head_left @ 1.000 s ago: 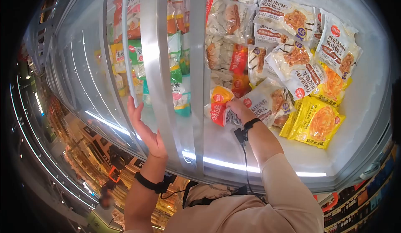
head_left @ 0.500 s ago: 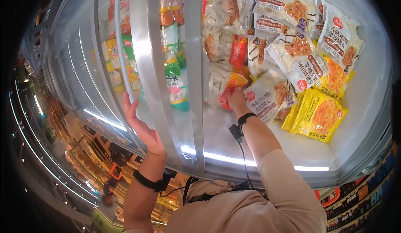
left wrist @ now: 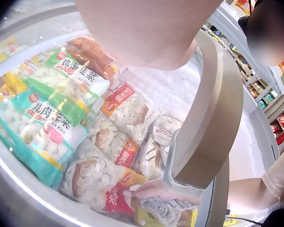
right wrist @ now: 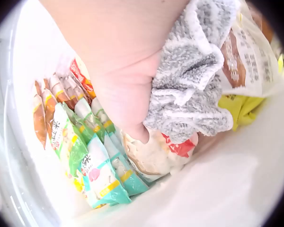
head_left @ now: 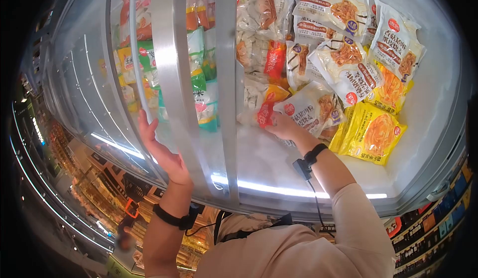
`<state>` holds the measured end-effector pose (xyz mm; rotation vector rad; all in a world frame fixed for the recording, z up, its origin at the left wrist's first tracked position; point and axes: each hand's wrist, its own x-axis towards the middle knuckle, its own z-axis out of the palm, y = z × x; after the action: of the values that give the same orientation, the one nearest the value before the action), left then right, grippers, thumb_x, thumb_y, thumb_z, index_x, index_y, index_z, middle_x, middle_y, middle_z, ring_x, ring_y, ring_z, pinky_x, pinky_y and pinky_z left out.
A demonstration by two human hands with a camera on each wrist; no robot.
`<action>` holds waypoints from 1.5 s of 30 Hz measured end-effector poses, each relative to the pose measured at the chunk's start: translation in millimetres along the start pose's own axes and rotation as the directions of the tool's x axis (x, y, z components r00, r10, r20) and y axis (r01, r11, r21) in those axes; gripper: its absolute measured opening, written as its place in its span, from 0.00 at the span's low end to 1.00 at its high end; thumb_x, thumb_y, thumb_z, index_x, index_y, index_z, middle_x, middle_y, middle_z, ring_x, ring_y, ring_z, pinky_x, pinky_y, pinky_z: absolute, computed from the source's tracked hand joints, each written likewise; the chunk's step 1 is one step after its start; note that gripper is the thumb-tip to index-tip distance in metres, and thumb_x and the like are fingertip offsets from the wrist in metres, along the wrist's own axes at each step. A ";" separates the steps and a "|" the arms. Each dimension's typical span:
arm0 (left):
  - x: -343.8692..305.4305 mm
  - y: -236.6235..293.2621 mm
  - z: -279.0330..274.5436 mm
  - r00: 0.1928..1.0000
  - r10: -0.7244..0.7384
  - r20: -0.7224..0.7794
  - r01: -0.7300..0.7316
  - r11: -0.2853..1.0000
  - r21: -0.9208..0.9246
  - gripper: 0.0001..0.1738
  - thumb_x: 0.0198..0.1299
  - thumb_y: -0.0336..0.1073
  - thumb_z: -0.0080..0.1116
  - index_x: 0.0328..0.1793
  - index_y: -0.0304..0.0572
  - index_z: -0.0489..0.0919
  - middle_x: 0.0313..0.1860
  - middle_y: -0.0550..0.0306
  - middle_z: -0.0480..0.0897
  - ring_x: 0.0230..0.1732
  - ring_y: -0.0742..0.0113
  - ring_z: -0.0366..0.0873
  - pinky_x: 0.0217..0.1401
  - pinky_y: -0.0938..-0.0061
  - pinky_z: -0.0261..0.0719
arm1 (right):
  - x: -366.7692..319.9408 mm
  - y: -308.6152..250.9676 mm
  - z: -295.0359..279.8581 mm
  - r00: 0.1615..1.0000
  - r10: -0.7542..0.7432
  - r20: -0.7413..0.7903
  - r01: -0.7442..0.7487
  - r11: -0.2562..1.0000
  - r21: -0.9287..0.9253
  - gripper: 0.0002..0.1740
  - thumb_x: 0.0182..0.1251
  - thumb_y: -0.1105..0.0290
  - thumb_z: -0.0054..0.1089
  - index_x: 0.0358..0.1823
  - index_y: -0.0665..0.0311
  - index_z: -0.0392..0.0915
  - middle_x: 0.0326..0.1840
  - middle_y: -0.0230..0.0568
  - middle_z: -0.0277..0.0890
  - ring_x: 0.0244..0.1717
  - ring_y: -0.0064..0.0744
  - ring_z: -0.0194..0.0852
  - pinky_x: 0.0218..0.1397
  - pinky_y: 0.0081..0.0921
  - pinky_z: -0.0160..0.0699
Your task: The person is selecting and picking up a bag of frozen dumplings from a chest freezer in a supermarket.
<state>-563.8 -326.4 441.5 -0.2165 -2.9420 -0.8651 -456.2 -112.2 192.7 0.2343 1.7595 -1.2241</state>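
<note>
free strip along freezer's near wall [head_left: 371, 181], metal bars [head_left: 168, 73] left; bags [head_left: 312, 109] crowding right hand [head_left: 285, 127]

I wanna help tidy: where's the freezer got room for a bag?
Bare space lies between the yellow flatbread packs and the near freezer rim, and right of them toward the wall; I can't tell how much is flat floor. It's crowded where white shumai packs overlap and around the right hand, by a dumpling bag.

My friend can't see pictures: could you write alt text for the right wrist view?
A right hand holds a fluffy grey cloth inside a chest freezer, above a dumpling bag. A green bag and a teal bag lie to the picture's left.
</note>
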 end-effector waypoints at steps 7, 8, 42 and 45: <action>0.5 -4.6 -3.7 0.992 0.122 -0.012 -0.121 0.991 0.063 0.34 0.67 0.54 0.50 0.66 0.30 0.63 0.78 0.33 0.55 0.79 0.40 0.51 0.79 0.50 0.46 | -22.2 6.7 -33.7 0.950 -0.007 -0.312 -0.046 0.985 -0.164 0.22 0.62 0.61 0.58 0.54 0.65 0.71 0.52 0.56 0.78 0.53 0.55 0.78 0.53 0.47 0.78; 0.8 -4.3 -3.6 0.992 0.125 -0.011 -0.124 0.991 0.057 0.34 0.67 0.53 0.50 0.66 0.30 0.63 0.78 0.33 0.55 0.79 0.40 0.51 0.79 0.50 0.46 | -24.1 -1.1 -32.0 0.949 -0.033 -0.315 -0.021 0.986 -0.167 0.22 0.62 0.63 0.58 0.56 0.64 0.71 0.52 0.56 0.78 0.53 0.56 0.78 0.54 0.47 0.78; -4.5 -3.1 -2.3 1.000 0.008 0.024 -0.009 0.999 0.031 0.39 0.66 0.44 0.60 0.76 0.37 0.56 0.72 0.52 0.61 0.69 0.63 0.65 0.71 0.67 0.68 | 60.8 -46.5 74.7 0.880 -0.046 -0.473 -0.090 0.961 -0.262 0.52 0.55 0.68 0.68 0.80 0.54 0.46 0.77 0.79 0.32 0.71 0.72 0.54 0.61 0.45 0.78; -4.3 -1.9 -2.8 0.999 0.009 0.032 -0.011 0.999 0.045 0.42 0.65 0.48 0.60 0.76 0.36 0.54 0.72 0.52 0.60 0.70 0.63 0.63 0.71 0.66 0.66 | 61.0 -52.6 68.3 0.904 -0.026 -0.426 -0.072 0.975 -0.211 0.54 0.54 0.68 0.69 0.80 0.53 0.45 0.77 0.82 0.28 0.68 0.75 0.59 0.61 0.45 0.77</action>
<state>-559.8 -330.0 442.4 -0.2444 -2.9834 -0.8009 -481.0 -213.2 174.9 0.4153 2.2495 -0.9947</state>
